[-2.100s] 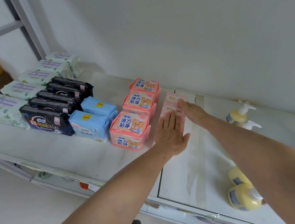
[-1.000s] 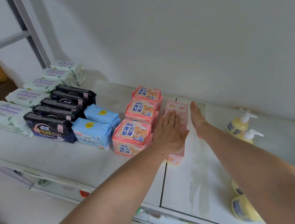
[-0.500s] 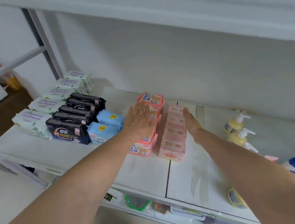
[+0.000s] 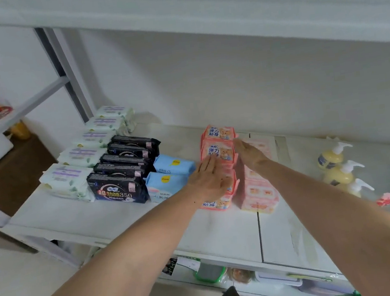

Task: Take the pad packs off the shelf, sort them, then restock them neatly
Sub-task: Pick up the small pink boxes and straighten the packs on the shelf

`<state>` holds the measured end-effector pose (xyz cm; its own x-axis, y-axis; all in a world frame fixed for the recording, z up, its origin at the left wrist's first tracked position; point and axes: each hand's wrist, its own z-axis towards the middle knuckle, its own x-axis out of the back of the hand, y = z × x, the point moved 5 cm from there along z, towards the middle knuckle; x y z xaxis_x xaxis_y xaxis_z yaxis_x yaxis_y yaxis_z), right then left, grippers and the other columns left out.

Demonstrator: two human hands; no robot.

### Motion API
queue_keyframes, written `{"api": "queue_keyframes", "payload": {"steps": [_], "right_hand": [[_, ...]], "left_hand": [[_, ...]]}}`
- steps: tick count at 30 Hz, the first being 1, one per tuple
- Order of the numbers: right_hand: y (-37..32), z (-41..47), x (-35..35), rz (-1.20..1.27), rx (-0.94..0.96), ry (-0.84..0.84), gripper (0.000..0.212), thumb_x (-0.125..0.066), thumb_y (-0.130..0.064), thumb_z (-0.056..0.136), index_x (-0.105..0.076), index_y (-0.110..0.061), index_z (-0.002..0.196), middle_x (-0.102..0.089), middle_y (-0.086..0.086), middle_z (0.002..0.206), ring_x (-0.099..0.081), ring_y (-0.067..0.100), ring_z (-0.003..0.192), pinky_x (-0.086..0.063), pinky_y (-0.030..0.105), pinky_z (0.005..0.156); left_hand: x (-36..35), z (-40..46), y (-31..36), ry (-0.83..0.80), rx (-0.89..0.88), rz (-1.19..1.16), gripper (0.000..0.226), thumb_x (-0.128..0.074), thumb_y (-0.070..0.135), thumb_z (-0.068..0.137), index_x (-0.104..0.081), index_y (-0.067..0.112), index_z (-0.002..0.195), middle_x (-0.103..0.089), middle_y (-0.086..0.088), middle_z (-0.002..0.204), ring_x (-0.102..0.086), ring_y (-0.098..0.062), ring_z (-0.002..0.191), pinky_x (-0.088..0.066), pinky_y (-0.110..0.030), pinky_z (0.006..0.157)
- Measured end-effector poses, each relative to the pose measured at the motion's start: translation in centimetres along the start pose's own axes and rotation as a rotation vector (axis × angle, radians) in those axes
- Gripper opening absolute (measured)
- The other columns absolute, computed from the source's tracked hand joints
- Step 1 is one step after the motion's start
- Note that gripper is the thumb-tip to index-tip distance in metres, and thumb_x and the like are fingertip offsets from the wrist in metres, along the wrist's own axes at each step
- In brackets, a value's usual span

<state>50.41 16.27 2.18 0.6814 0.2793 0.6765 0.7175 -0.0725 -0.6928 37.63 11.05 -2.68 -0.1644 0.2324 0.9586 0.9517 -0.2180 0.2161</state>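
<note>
White shelf point(image 4: 80, 221) holds black pack point(image 4: 117, 190) printed "350", bear-labelled pink packs point(image 4: 219, 133)

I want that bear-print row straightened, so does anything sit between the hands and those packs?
Nothing visible does. The left hand lies flat on the bear-print row, and the right hand stands edge-on between it and the pale pink row.

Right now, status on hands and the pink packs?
Left hand open, flat on the bear packs. Right hand open, edge between bear packs and pale pink packs. Rows lined up; nothing in the way.
</note>
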Motion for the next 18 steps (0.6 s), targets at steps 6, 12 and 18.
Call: {"api": "queue_keyframes", "payload": {"steps": [6,12,18], "right_hand": [[-2.1,0.7,-1.7,-0.212,0.086,-0.101,0.059,-0.011,-0.047,0.103,-0.03,-0.017,0.149,-0.028,0.008,0.156,-0.025,0.026,0.144,-0.019,0.033,0.115],[-1.6,1.0,-2.8,-0.453,0.096,-0.178,0.065,-0.011,-0.049,0.102,-0.049,-0.009,0.137,-0.044,0.016,0.145,-0.039,0.031,0.136,-0.027,0.033,0.11],[-1.8,2.1,-1.8,-0.414,0.151,-0.154,0.045,-0.024,-0.033,0.105,-0.055,-0.003,0.093,-0.062,0.016,0.098,-0.055,0.032,0.101,-0.041,0.039,0.096]], "left_hand": [[-1.5,0.5,0.1,0.068,0.007,-0.004,0.087,-0.009,0.062,0.092,0.005,0.001,0.152,0.008,-0.016,0.161,0.01,-0.026,0.149,0.005,-0.04,0.121],[-1.5,1.3,-0.4,0.094,0.062,-0.016,0.076,-0.019,0.053,0.1,0.004,0.004,0.152,0.009,-0.011,0.161,0.01,-0.023,0.149,0.004,-0.042,0.121],[-2.0,1.6,-0.7,0.125,0.058,0.009,0.076,-0.015,0.054,0.098,0.001,0.004,0.153,0.007,-0.012,0.162,0.009,-0.023,0.149,0.001,-0.044,0.121]]}}
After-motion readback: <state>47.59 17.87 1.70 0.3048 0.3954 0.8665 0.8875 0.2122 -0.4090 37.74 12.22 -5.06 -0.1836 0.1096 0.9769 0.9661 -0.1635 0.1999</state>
